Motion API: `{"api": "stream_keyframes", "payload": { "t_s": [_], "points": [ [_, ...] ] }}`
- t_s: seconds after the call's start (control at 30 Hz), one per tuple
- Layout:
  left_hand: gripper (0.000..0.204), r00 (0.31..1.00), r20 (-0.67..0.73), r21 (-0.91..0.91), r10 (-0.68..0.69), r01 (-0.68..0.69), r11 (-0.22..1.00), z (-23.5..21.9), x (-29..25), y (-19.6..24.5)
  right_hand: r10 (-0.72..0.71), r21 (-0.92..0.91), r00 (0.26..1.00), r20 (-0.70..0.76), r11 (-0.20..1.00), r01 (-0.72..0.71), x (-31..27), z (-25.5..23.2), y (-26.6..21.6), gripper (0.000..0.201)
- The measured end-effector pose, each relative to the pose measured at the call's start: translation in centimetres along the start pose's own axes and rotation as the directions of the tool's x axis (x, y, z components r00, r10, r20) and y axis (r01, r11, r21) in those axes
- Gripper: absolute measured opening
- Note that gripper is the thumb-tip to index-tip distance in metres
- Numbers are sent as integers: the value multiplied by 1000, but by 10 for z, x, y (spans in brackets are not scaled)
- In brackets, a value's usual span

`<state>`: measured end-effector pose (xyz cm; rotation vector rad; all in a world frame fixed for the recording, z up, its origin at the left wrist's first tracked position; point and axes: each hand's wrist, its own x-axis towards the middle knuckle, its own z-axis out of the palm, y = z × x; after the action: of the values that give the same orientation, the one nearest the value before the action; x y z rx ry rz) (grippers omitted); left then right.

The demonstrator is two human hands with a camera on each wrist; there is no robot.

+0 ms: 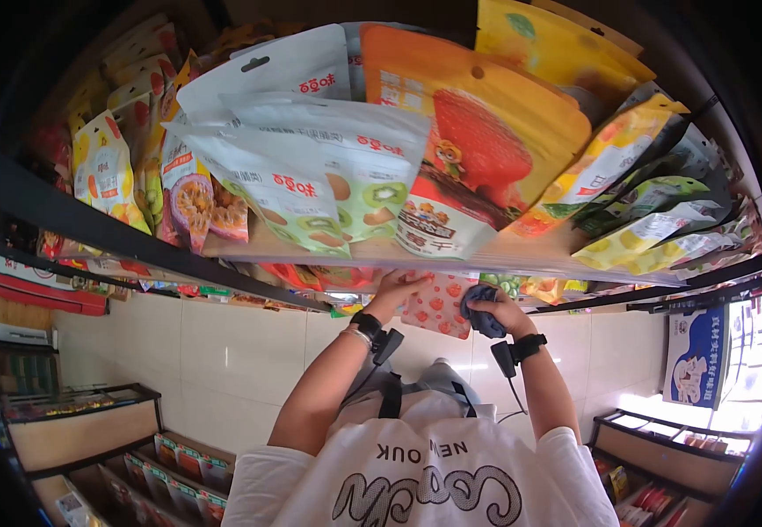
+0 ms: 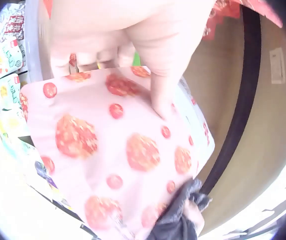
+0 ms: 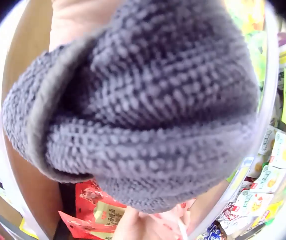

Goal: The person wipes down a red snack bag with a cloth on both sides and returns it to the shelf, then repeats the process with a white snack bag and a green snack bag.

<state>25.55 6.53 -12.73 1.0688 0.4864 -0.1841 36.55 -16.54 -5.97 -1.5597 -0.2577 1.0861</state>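
Note:
My left hand grips a pink pouch printed with red fruit by its edge, just below the front of the upper shelf. In the left wrist view, the thumb lies on the printed face of the pouch and the fingers go behind it. My right hand holds a bunched dark grey-blue cloth against the pouch's right side. Up close, the cloth shows a ribbed, knobbly weave and a bound edge; it hides most of the right hand.
White kiwi-print pouches, a large orange-red pouch and yellow bags stand on the wooden shelf above my hands. Red packets sit lower down. Behind me are low bins and a tiled floor.

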Motion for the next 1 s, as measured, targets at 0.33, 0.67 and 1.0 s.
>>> {"api": "stream_keyframes", "payload": {
  "t_s": [0.33, 0.67, 1.0],
  "points": [
    [46, 983, 184, -257, 24, 24, 966, 45, -52, -23, -169, -332, 985, 29, 928, 169, -42, -25, 4, 32],
    [40, 973, 22, -321, 230, -210, 923, 129, -109, -59, -796, -741, 592, 123, 323, 589, -103, 16, 4, 50],
    [34, 946, -142, -250, 290, -318, 914, 177, -156, -55, -831, -807, 499, 246, 109, 580, -131, 9, -8, 47]
  ]
}}
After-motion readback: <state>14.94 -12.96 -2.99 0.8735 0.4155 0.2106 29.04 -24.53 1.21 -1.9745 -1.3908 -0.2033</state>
